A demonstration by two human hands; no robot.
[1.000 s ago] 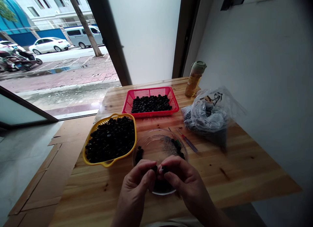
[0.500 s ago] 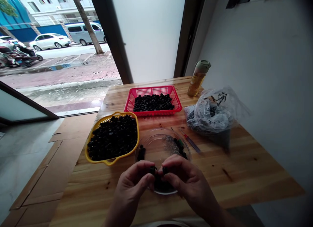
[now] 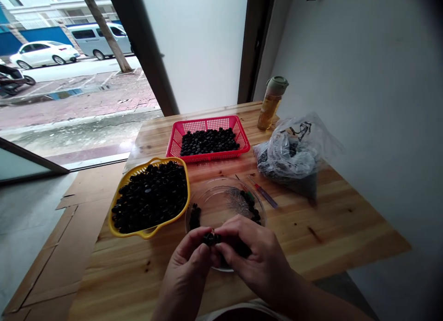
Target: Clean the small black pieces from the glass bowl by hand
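My left hand [image 3: 189, 264] is closed, its thumb and fingertips pinching a small black part [image 3: 208, 239]. From the right, my right hand [image 3: 254, 254] pinches a second small black piece [image 3: 217, 238], which meets the first. Both hands are over the near edge of a round clear tray [image 3: 211, 196]. Inside it, thin silvery pins [image 3: 238, 202] lie beside black pieces at the right, with a small black cluster [image 3: 195, 216] at the left. More black pieces are partly hidden under my hands.
A yellow basket [image 3: 188, 192] of black parts stands left, a red basket [image 3: 247, 143] of black pieces behind. To the right are a screwdriver [image 3: 266, 195], a clear plastic bag [image 3: 294, 159] with dark contents and a bottle [image 3: 272, 104]. All stand on a wooden table [image 3: 332, 228].
My hands have come together, and the two black pieces, apart before, now meet. The camera view has shifted, so the tabletop things appear farther left.
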